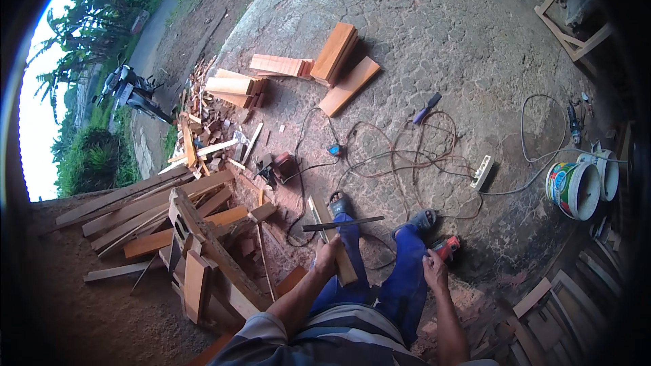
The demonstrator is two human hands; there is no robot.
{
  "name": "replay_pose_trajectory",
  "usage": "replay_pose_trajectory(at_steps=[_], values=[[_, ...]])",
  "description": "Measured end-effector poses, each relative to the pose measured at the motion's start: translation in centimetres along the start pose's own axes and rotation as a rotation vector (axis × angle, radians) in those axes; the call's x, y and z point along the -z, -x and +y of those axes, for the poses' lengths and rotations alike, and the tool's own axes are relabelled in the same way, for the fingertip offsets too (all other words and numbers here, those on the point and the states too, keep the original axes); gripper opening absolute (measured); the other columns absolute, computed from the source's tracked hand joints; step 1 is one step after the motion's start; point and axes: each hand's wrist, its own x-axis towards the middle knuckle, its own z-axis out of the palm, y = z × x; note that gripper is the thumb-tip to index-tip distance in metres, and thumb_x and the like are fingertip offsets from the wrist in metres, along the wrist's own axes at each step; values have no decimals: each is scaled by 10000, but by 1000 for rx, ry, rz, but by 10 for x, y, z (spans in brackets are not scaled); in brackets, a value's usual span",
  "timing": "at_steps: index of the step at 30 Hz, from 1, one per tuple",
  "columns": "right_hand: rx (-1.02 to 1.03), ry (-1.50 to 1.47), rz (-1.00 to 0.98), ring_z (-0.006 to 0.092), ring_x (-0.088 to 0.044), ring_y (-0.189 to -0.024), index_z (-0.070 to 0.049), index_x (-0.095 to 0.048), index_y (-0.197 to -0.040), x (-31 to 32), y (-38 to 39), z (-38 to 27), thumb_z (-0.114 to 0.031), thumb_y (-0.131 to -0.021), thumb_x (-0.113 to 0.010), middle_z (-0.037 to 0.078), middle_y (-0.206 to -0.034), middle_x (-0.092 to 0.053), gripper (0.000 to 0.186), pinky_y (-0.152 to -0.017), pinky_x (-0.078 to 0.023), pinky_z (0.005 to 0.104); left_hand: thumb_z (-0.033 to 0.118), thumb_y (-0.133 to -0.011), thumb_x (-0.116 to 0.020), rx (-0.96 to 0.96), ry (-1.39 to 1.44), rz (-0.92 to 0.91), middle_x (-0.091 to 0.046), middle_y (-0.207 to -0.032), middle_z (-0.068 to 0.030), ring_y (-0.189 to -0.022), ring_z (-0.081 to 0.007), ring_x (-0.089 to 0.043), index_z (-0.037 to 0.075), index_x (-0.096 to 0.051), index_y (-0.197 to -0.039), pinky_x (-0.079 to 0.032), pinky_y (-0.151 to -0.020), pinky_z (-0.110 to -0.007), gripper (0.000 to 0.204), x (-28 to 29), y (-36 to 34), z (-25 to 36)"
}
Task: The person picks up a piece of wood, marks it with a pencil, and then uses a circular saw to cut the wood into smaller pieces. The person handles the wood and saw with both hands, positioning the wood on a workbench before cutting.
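Observation:
My left hand [326,255] is closed on a pale wooden board [343,263] angled over my left leg. A long, dark, narrow bar [355,221] lies across the board just beyond the fingers; I cannot tell whether they grip it too. My right hand [435,266] has curled fingers at my right thigh; whatever is in them, if anything, I cannot make out. A red power tool [447,249] rests on the ground just beside that hand. Another red and black tool [277,169] sits ahead on the left.
Timber [146,207] and offcuts pile at the left. Stacked boards [334,47] lie ahead. Cables, a power strip [481,173] and a blue-handled tool [425,108] lie on the concrete [447,41]. Buckets [568,190] and wooden frames [555,305] are at right, a motorbike [135,91] far left.

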Motion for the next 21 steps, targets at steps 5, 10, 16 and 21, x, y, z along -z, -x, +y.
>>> replay_pose_trajectory(at_steps=[5, 10, 16, 21], values=[[-91, 313, -174, 396, -685, -1021, 6, -631, -1276, 1, 1, -10, -281, -952, -633, 253, -1065, -707, 433, -913, -529, 457, 183, -946, -670, 4, 298, 55, -599, -889, -76, -756, -235, -621, 93, -528, -1133, -567, -655, -438, 252, 79, -2, -10], [103, 559, -273, 406, -660, -1087, -16, -640, -1275, -79, -35, -104, -276, -947, -616, 248, -1139, -693, 420, -949, -512, 470, 154, -963, -659, 36, 551, 231, -607, -1069, -173, -908, -305, -669, -6, -458, -1254, -607, -778, -499, 389, 170, -41, -17], [419, 739, -481, 436, -643, -1079, -31, -636, -1260, -284, -99, -255, -259, -947, -576, 272, -1155, -673, 393, -957, -507, 492, 173, -858, -711, 48, 426, 415, -559, -1238, -244, -1080, -339, -618, -78, -366, -1369, -512, -948, -434, 666, 275, -79, -1], [752, 933, -651, 442, -653, -982, -29, -638, -1198, -495, -141, -324, -244, -940, -562, 267, -976, -678, 344, -874, -531, 520, 189, -809, -737, -77, 104, 564, -506, -1340, -306, -1251, -398, -525, -106, -284, -1467, -379, -1104, -442, 852, 320, -79, -12]])
